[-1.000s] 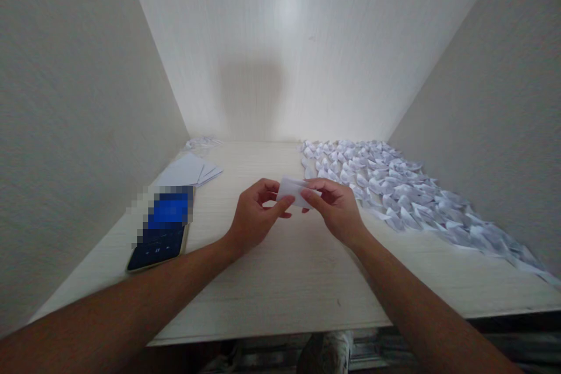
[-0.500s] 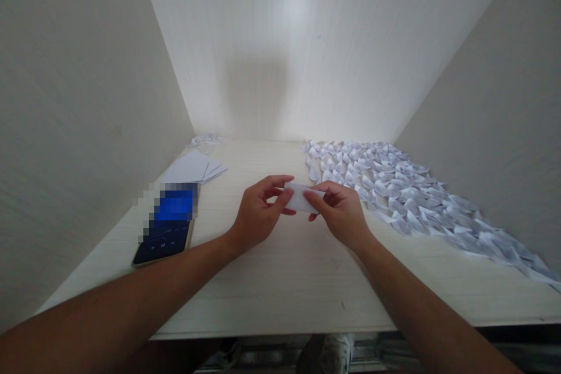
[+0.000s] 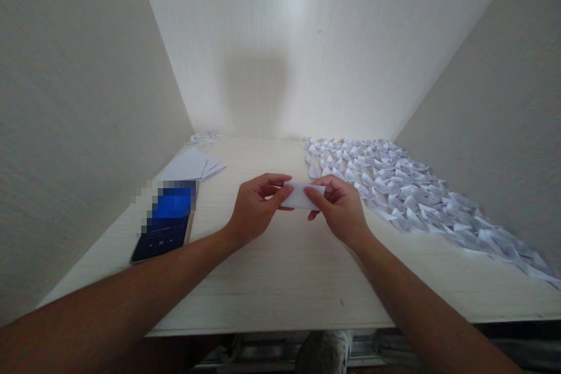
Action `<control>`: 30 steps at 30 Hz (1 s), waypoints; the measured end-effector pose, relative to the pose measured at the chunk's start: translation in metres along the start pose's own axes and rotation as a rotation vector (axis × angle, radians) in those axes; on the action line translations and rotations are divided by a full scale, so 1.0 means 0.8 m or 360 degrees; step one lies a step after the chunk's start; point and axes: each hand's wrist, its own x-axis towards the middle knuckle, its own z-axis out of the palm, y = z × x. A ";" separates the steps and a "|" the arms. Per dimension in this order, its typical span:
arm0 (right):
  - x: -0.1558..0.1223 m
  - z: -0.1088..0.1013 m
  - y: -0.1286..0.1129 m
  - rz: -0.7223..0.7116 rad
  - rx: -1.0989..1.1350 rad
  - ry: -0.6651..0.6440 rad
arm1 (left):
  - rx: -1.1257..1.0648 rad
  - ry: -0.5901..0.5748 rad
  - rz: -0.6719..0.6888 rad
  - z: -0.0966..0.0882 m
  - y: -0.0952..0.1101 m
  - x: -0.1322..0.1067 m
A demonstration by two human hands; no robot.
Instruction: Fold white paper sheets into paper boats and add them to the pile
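A small white piece of paper [image 3: 298,196] is held between both hands above the middle of the table. My left hand [image 3: 259,201] pinches its left end, thumb on the near face and fingers behind. At the right end, my right hand [image 3: 339,204] grips it with the thumb pressed on the front and fingers behind. The paper looks like a short flat rectangle; whether it is folded I cannot tell. Beyond my right hand lies a wide spread of folded white paper pieces [image 3: 385,178].
On the left lies a phone [image 3: 164,234] with its screen lit, partly blurred. Behind it are flat white paper sheets [image 3: 186,165] and a small heap of thin paper strips [image 3: 205,138]. Pale panels enclose the table [image 3: 263,298] at the back and both sides.
The paper's right end has tilted up slightly, so it sits more level between my fingers. Both hands keep their hold. The whole view has shifted a little.
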 end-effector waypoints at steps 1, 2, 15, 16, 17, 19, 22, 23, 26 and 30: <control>0.000 0.000 0.000 -0.0002 0.0012 0.0001 | -0.0006 0.0008 -0.0007 0.000 0.000 0.000; 0.000 0.000 0.000 -0.0003 0.0030 0.0002 | -0.0010 0.0013 -0.0011 0.000 0.000 0.001; 0.001 -0.001 0.004 -0.0030 -0.0053 0.0056 | -0.0006 0.0052 -0.0069 0.001 0.004 0.000; 0.000 -0.002 0.004 -0.0027 -0.0061 0.0056 | -0.0001 0.0047 -0.0074 0.001 0.004 0.000; 0.000 -0.002 0.004 -0.0024 -0.0069 0.0055 | 0.0003 0.0043 -0.0079 0.001 0.004 0.000; -0.001 -0.003 0.004 -0.0019 -0.0084 0.0057 | 0.0014 0.0033 -0.0088 0.001 0.004 0.000; -0.001 -0.003 0.002 -0.0013 -0.0113 0.0064 | 0.0039 0.0027 -0.0092 0.001 0.005 0.000; -0.001 -0.003 0.002 -0.0008 -0.0112 0.0064 | 0.0045 0.0027 -0.0088 0.001 0.005 0.000; 0.000 -0.003 0.001 0.0022 -0.0078 0.0035 | 0.0046 0.0020 -0.0076 0.001 0.004 0.000; 0.001 -0.002 0.001 0.0063 -0.0049 -0.0016 | 0.0049 0.0004 -0.0078 0.000 0.002 0.000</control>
